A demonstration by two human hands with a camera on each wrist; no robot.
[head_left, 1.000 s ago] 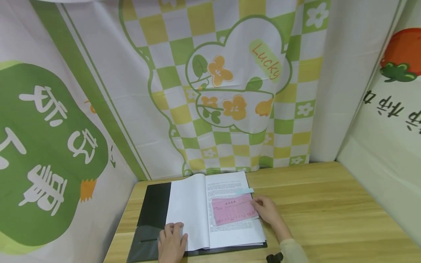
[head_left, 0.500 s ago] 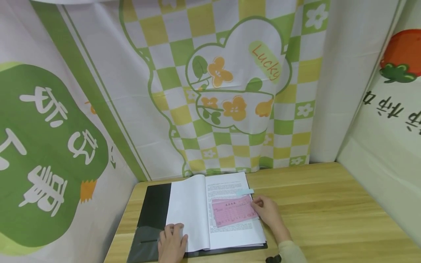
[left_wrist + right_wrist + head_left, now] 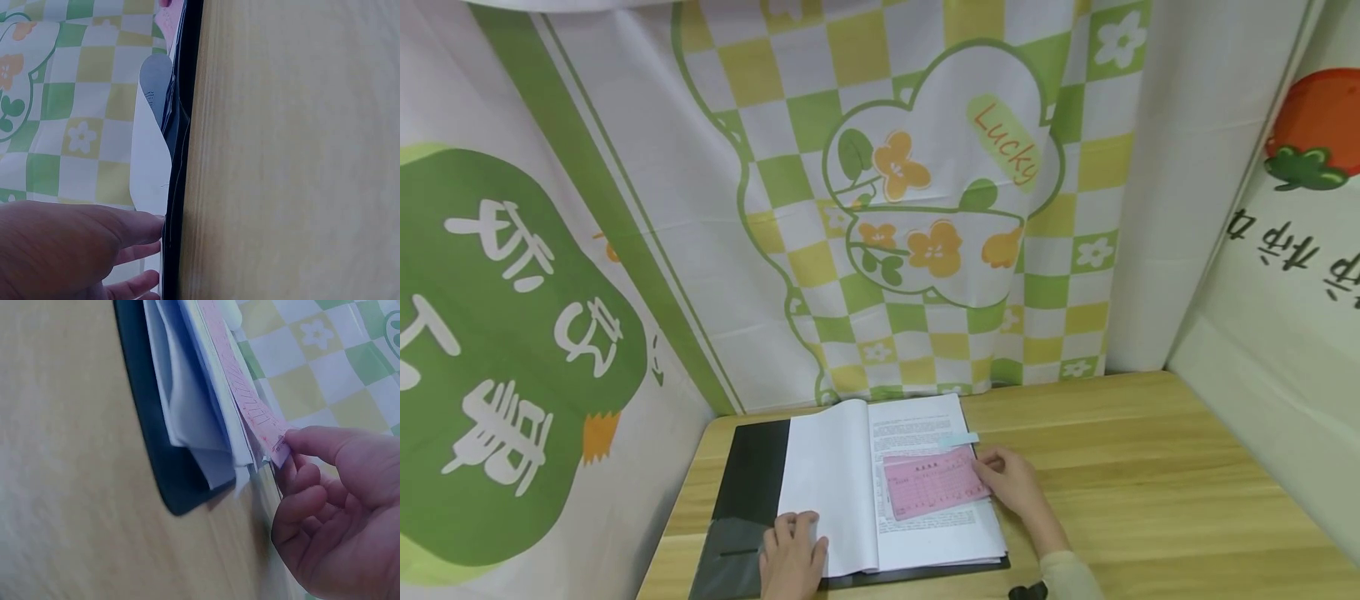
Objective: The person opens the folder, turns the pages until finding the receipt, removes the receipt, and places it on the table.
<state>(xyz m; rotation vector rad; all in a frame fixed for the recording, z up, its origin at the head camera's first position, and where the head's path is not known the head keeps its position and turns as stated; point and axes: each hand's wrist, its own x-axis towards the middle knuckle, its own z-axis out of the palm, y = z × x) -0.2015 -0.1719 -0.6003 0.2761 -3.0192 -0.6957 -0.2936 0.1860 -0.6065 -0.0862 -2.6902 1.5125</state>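
Pink slip (image 3: 934,485) lay on printed page (image 3: 932,546), right hand (image 3: 1011,482) pinching its right edge. Left hand (image 3: 792,557) rested, fingers relaxed, at white page (image 3: 835,475). Light pinch seemed best; paper probably creased easily.

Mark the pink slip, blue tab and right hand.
Pink slip (image 3: 934,485), head view: middle of its printed face.
Blue tab (image 3: 961,438), head view: middle of the strip.
Right hand (image 3: 1012,481), head view: back of the hand.

The pink slip (image 3: 936,487) and white pages (image 3: 831,475) look matt paper, the folder (image 3: 752,467) smooth plastic, the desk (image 3: 1150,483) wood-grained, the hanging (image 3: 940,350) creased cloth.
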